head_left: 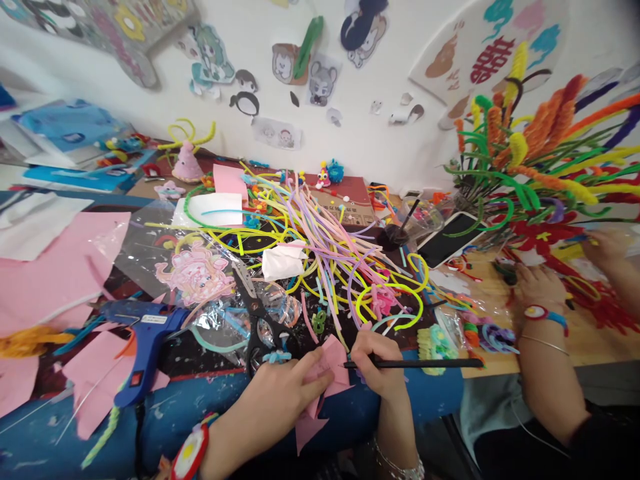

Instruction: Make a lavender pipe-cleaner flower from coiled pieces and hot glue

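Note:
My right hand (pixel 379 360) is closed round a thin black pencil (pixel 430 364), which lies almost level with its tip touching or just over a piece of pink paper (pixel 337 357). My left hand (pixel 287 387) grips that paper at the table's front edge, its fingers across the near side; a pointed pink corner hangs below. Just beyond my left hand lie black-handled scissors (pixel 257 313), blades pointing away. A small light-blue pipe-cleaner piece (pixel 277 357) rests near the handles. Loose pastel and yellow pipe cleaners (pixel 325 240) are heaped beyond both hands.
A blue glue gun (pixel 150 340) lies at left among pink sheets (pixel 45 267). A printed cartoon figure (pixel 200 273) lies near clear film. At right are a phone (pixel 450 237), a bunch of pipe-cleaner flowers (pixel 535 147), and another person's hands (pixel 540 287) at work.

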### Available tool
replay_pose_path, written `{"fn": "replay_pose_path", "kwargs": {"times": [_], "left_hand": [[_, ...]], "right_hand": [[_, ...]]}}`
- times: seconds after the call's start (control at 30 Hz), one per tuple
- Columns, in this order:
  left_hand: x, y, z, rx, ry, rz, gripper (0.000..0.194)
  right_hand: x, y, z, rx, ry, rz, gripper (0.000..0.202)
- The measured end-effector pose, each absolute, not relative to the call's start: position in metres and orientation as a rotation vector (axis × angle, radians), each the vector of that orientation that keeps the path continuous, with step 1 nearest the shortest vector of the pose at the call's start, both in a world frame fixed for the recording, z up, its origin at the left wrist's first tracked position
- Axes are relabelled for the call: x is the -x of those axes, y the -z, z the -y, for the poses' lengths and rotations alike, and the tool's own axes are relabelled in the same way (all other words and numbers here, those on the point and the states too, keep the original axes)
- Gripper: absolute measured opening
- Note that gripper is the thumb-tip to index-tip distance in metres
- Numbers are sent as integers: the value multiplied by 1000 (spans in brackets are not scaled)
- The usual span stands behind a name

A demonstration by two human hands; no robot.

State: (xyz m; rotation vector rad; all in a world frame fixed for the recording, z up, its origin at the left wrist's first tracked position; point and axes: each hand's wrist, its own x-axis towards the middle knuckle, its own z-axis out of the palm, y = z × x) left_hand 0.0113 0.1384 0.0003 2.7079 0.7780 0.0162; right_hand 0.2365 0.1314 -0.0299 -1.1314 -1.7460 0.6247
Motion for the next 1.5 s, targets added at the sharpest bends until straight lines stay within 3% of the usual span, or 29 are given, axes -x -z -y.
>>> {"fn": "replay_pose_path", "kwargs": {"times": [0.2,0.43,0.73,0.9,1.5], "left_hand": [[-12,5,-135,-2708,-56,-780,43],[-11,6,-136,-2712,-40,-791,43],[-12,3,-136,-2687,-22,-780,44],[-12,-2,-138,-2690,-5,-773,43],[-11,5,-135,-2687,-74,-800,39]], "right_hand": [[-231,31,-133,1116,-775,1881,33],[-230,31,-135,1113,-829,1915,41],[-232,29,-133,1160,-729,1884,32],[-237,30,-131,1276,-584,1760,42],[-233,30,-135,1306,-641,1865,40]]}}
